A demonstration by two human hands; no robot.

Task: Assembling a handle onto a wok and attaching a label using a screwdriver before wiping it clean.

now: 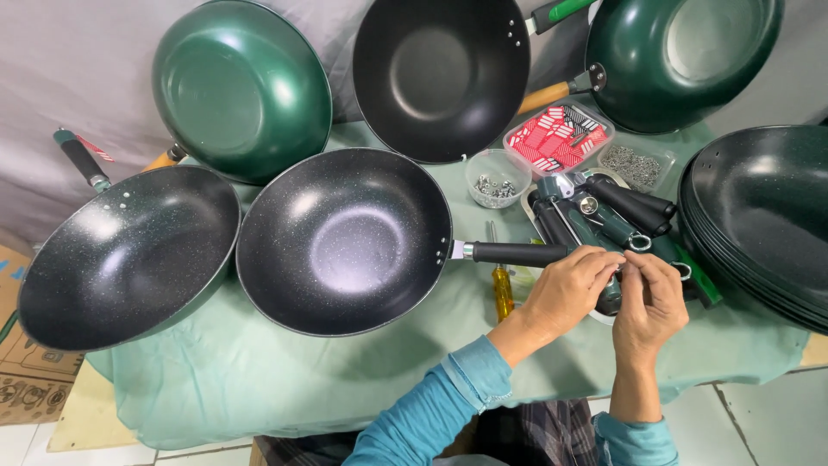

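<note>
Far to the left of the fingers, a black speckled wok (129,257) with a fitted dark handle is seen lying beside an upturned green wok (242,89). Nearer, a second black wok (343,241) is laid on the green cloth (259,380); its black handle (516,253) is already mounted and ends just under the left hand (570,292). A yellow screwdriver (502,292) is left untouched just left of that hand.

The left hand's fingers are curled narrowly and are met by the pinched fingertips of the right hand (651,304); some small part seems to be held between them, though what it is cannot be told. Just beyond the fingertips, loose handles (617,220) are piled in a tray, so several are judged still unfitted. Further beyond, a tub of small metal fittings (497,184) and a box of red packets (558,136) are kept. To the right of the fingers, a stack of handleless woks (763,220) is waiting.
</note>
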